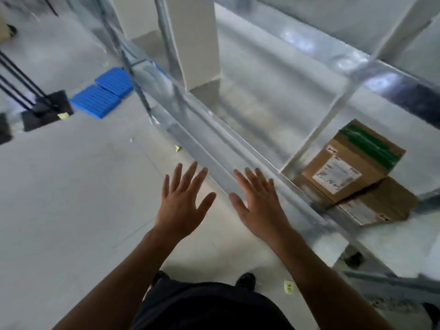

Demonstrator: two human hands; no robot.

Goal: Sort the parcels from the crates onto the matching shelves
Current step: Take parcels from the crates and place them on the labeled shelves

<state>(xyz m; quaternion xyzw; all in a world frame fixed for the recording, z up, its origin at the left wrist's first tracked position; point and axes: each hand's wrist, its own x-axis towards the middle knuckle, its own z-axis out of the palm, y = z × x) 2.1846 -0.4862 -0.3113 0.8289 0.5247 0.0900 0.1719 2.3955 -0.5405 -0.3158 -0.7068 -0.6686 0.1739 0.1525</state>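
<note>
One galvanised metal shelf (214, 148) is running diagonally across the view, with a white divider panel (195, 39) standing on it. Two cardboard parcels are sitting in its right-hand bay: the green-taped parcel (352, 160) is lying tilted on top of the plain parcel (383, 206), touching it. Two blue ribbed panels (102, 94) are lying side by side on the floor (71, 186) at the left. Both hands are hovering empty, fingers spread flat: the left hand (181, 203) over the floor, the right hand (259, 206) overlapping the shelf's front rail, contact unclear. A yellow slip (288, 287) is lying beside a dark shoe (246, 279).
</note>
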